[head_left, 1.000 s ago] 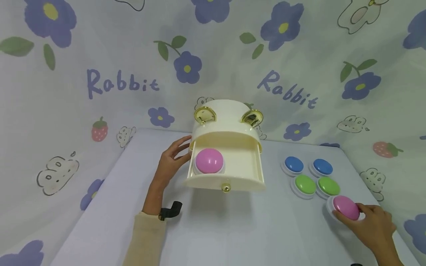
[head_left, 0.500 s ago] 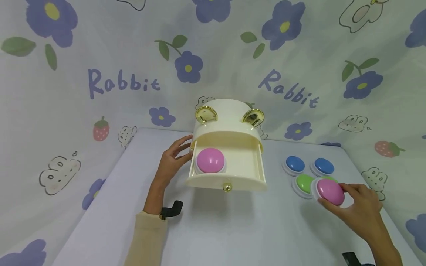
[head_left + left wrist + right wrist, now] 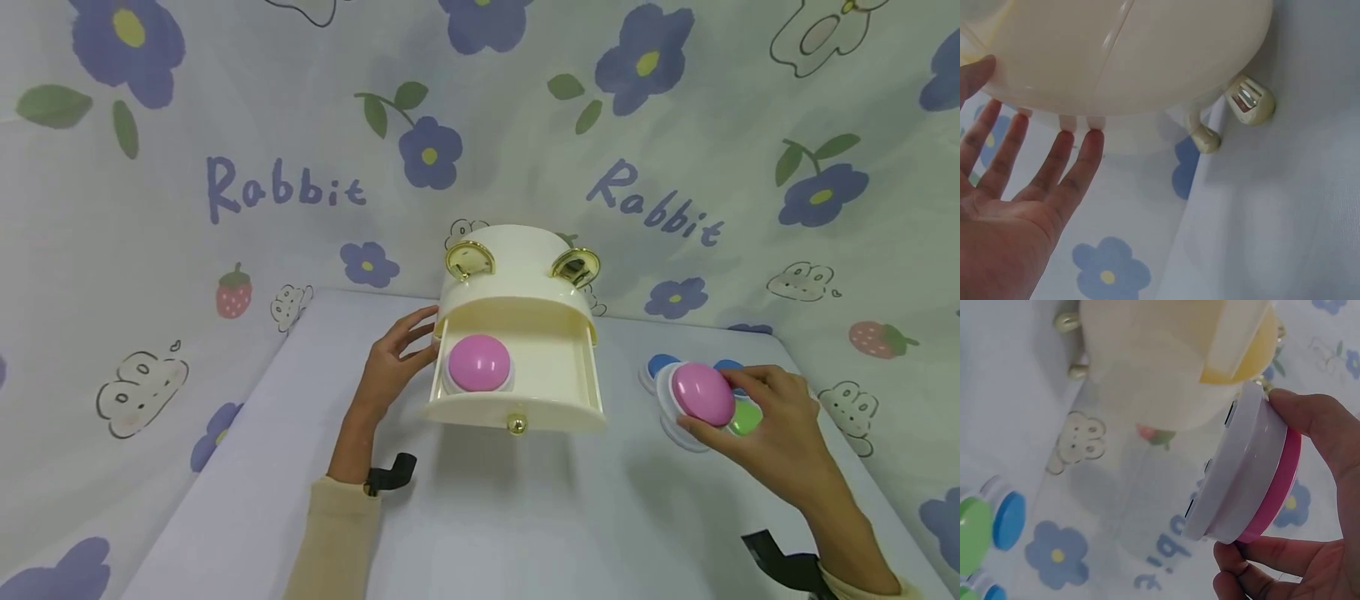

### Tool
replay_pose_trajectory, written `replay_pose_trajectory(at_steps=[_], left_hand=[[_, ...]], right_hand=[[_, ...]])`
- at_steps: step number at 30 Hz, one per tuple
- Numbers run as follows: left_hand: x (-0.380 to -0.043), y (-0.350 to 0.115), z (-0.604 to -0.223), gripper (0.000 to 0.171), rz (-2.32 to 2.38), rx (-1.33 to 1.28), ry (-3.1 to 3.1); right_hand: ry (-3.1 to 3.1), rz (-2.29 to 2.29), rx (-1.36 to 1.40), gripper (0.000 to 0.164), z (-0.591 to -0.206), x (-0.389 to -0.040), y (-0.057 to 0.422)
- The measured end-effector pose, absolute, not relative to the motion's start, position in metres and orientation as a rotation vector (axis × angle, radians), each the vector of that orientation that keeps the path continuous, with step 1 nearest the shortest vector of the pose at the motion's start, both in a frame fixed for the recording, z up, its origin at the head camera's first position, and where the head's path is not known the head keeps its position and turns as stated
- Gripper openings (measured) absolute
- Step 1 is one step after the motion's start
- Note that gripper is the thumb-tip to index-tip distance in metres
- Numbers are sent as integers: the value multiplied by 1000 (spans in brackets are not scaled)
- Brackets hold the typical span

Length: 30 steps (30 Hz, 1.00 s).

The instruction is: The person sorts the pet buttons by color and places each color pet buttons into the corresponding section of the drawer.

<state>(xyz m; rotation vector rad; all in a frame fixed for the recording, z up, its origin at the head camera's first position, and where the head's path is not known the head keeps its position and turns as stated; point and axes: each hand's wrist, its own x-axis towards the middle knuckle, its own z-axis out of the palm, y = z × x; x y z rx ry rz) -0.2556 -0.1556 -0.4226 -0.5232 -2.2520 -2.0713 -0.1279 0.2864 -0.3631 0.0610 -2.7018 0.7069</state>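
Beyond our white surface (image 3: 510,517) hangs flowered cloth (image 3: 517,108); at right, the right hand (image 3: 780,433) pinches a pink button (image 3: 703,394); the left hand (image 3: 386,371) rests spread fingers against the box (image 3: 517,258).

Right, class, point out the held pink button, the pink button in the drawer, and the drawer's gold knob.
Held pink button (image 3: 1249,475), right wrist view: white side of its base.
Unheld pink button (image 3: 479,363), head view: domed top.
Gold knob (image 3: 517,424), head view: rounded front.
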Motion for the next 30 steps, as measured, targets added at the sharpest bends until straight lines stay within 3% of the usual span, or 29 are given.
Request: replay_pose_trajectory(at_steps=[14,30], left_hand=[[-256,-155,-422,59,-2065,-514,-2258],[-256,-156,-422,58,-2092,-511,-2244]], right_hand=[[-2591,771,374,68,-335,-153,230],[-2679,885,414,71,-330,-175,181]])
